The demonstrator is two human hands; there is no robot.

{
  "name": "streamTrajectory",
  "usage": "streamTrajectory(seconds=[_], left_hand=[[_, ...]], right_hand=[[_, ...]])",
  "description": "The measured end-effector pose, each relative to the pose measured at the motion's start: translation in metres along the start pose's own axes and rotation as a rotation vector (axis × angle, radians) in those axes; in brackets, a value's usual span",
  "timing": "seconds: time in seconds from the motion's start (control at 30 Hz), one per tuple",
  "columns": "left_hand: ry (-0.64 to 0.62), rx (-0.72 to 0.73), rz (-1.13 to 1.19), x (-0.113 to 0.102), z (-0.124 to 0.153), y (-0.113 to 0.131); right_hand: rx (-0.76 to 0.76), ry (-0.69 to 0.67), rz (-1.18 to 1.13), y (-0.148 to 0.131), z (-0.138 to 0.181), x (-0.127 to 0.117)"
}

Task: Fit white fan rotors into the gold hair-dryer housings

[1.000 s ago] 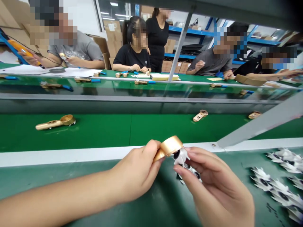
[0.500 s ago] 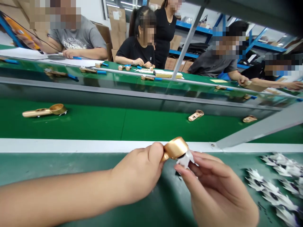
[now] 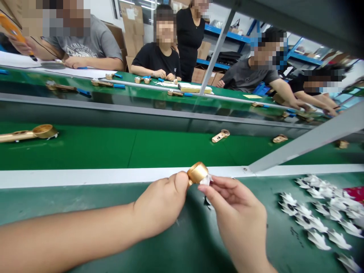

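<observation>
Writing: the grey T-shirt [image 3: 101, 41] at upper left bears lettering beginning "CHAMP"; the line below cannot be read with certainty. A pale label [image 3: 131, 14] on the cartons [image 3: 135, 40], upper left of centre, is too small to read. Dark handwritten marks [image 3: 297, 236] on the green worktop [image 3: 176, 252], lower right, are illegible.

Grip: at frame centre, the left hand [image 3: 162, 203] is closed around the narrow end of a gold housing [image 3: 198, 172], its ring-shaped head exposed. The right hand [image 3: 241, 212] pinches a white bladed part [image 3: 205, 181] between thumb and fingers, at the underside of that head; whether it is seated cannot be told.

Obstructed: the fingers cover most of the bladed part. A black-and-white item [image 3: 209, 204] below it is largely hidden. A second gold housing [image 3: 31, 132] is cut by the left edge, a red item [image 3: 354, 193] by the right.

Containers: the cartons' contents are not visible. Blue shelving [image 3: 227, 34] at upper right holds assorted goods, indistinct. White bladed pieces [image 3: 305, 220] lie loose at lower right.
</observation>
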State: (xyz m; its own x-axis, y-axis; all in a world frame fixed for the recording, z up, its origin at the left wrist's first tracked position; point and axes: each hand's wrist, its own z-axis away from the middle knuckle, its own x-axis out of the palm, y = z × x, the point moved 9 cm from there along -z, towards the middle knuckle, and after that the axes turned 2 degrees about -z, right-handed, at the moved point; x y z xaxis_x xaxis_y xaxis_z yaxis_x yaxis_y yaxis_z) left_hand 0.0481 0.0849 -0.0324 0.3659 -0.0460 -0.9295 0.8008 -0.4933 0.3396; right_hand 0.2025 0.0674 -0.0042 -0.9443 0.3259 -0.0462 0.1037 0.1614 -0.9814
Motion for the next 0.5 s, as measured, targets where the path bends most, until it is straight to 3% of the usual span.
streamTrajectory(seconds=[0.07,0.1,0.2,0.33,0.47,0.5], left_hand=[[-0.002,-0.003,0.001,0.001,-0.001,-0.001],[-0.005,-0.004,0.005,0.002,-0.001,-0.001],[-0.022,-0.008,0.024,0.004,0.0,-0.001],[-0.043,-0.023,0.053,0.005,0.003,0.001],[-0.071,-0.031,0.098,0.0,0.002,0.006],[-0.077,-0.041,0.105,-0.003,0.002,0.006]], right_hand=[[0.102,-0.039,-0.036,0.01,0.0,0.004],[0.07,-0.032,-0.011,0.008,-0.001,0.003],[-0.205,0.03,0.168,-0.013,0.004,0.0],[-0.238,-0.008,0.192,-0.012,0.009,0.006],[-0.561,0.007,0.426,-0.04,0.021,0.01],[-0.574,0.003,0.436,-0.042,0.02,0.01]])
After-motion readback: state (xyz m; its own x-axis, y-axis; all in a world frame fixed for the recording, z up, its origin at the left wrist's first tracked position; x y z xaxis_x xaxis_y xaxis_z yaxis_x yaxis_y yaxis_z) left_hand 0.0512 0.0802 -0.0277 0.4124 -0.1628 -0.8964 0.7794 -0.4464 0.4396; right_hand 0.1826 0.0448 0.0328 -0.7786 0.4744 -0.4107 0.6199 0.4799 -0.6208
